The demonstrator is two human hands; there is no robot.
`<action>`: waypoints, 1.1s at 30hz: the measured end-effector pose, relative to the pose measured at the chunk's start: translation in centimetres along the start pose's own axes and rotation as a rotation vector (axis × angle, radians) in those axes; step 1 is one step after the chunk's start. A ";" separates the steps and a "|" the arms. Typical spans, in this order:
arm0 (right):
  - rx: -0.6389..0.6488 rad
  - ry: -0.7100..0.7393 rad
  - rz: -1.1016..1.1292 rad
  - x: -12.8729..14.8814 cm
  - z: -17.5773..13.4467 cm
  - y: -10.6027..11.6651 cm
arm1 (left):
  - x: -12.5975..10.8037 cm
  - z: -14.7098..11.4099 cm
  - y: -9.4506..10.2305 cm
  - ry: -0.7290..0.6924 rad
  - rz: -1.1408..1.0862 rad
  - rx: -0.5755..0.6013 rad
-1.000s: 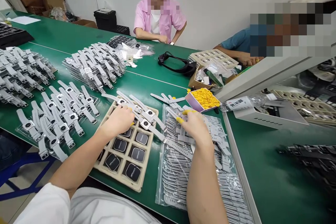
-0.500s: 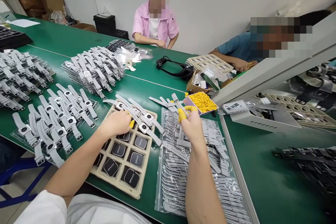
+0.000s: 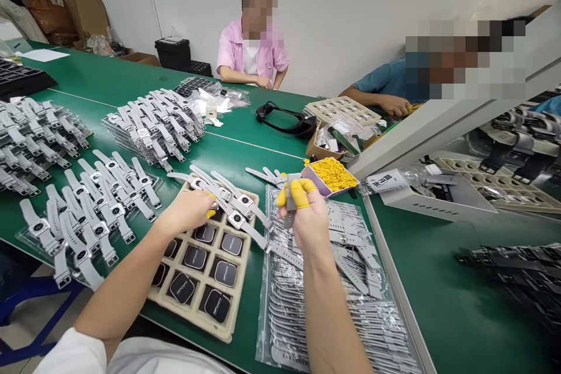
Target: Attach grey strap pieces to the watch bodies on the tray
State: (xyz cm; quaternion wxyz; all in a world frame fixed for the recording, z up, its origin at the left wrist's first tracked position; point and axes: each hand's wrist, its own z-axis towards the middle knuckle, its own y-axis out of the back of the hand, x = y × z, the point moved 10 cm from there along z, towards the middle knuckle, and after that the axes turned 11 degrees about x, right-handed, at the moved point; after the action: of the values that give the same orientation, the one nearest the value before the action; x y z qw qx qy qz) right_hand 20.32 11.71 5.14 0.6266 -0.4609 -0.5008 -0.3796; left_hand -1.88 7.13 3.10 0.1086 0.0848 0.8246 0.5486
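Strap: grey strap piece (image 3: 290, 201) pinched upright in the right hand (image 3: 307, 219), lifted above the bagged straps (image 3: 333, 280).
Fingers: right fingertips (image 3: 299, 193), yellow-cotted, clenched on it; left hand (image 3: 186, 210) curled on a watch (image 3: 205, 190) at the tray (image 3: 236, 304) top.
Advice: I'd keep the grip near the strap's end, lug clear.
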 end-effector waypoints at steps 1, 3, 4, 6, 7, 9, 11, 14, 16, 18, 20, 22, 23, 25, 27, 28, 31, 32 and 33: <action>0.049 -0.034 0.034 -0.7 -0.1 -1.4 | 0.4 -0.1 0.6 -0.011 -0.096 -0.028; 0.161 -0.108 0.085 -2.2 -0.4 -4.4 | 0.9 -0.2 2.0 -0.052 -0.364 -0.137; 0.216 -0.143 0.107 -2.9 -0.7 -5.8 | 1.0 -0.2 2.5 -0.088 -0.516 -0.208; 0.305 -0.204 0.142 -4.2 -1.2 -8.1 | 1.0 0.2 2.7 -0.172 -0.777 -0.332; 0.334 -0.231 0.155 -4.7 -1.5 -8.9 | 0.8 0.5 2.5 -0.214 -0.862 -0.366; 0.372 -0.273 0.173 -5.6 -1.9 -9.9 | 0.0 1.3 1.7 -0.288 -0.921 -0.374; 0.401 -0.302 0.178 -6.2 -2.1 -10.3 | -1.2 1.7 1.4 -0.380 -0.868 -0.358; 0.420 -0.327 0.171 -7.1 -2.1 -10.3 | -2.4 1.3 1.8 -0.503 -0.740 -0.372; 0.412 -0.334 0.177 -7.4 -2.0 -10.0 | -2.6 0.8 2.2 -0.531 -0.699 -0.395; 0.394 -0.332 0.200 -7.6 -2.0 -9.7 | -2.6 0.6 2.4 -0.531 -0.689 -0.410; 0.378 -0.326 0.235 -7.5 -2.0 -9.7 | -2.6 0.6 2.4 -0.516 -0.688 -0.419; 0.372 -0.325 0.273 -7.4 -2.0 -9.8 | -2.6 0.7 2.4 -0.503 -0.692 -0.431; 0.370 -0.326 0.293 -7.3 -2.0 -9.9 | -2.6 0.7 2.4 -0.498 -0.694 -0.440; 0.366 -0.330 0.341 -7.2 -2.0 -10.0 | -2.7 0.6 2.4 -0.487 -0.681 -0.454; 0.352 -0.335 0.395 -7.1 -2.0 -10.0 | -2.9 0.5 2.4 -0.466 -0.651 -0.460; 0.340 -0.337 0.420 -7.0 -1.9 -9.9 | -2.9 0.5 2.4 -0.459 -0.640 -0.457; 0.308 -0.347 0.464 -7.0 -1.8 -9.7 | -3.2 0.3 2.4 -0.484 -0.660 -0.422; 0.304 -0.350 0.468 -7.0 -1.7 -9.6 | -3.3 0.3 2.4 -0.496 -0.673 -0.415; 0.302 -0.355 0.467 -7.0 -1.7 -9.6 | -3.3 0.2 2.4 -0.501 -0.678 -0.418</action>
State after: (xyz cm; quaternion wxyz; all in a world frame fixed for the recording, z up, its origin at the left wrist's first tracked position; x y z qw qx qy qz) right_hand 10.29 7.39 0.07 0.6609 -0.5243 -0.5335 -0.0608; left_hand 1.40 7.40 5.52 0.4919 -0.0831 0.6261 0.5992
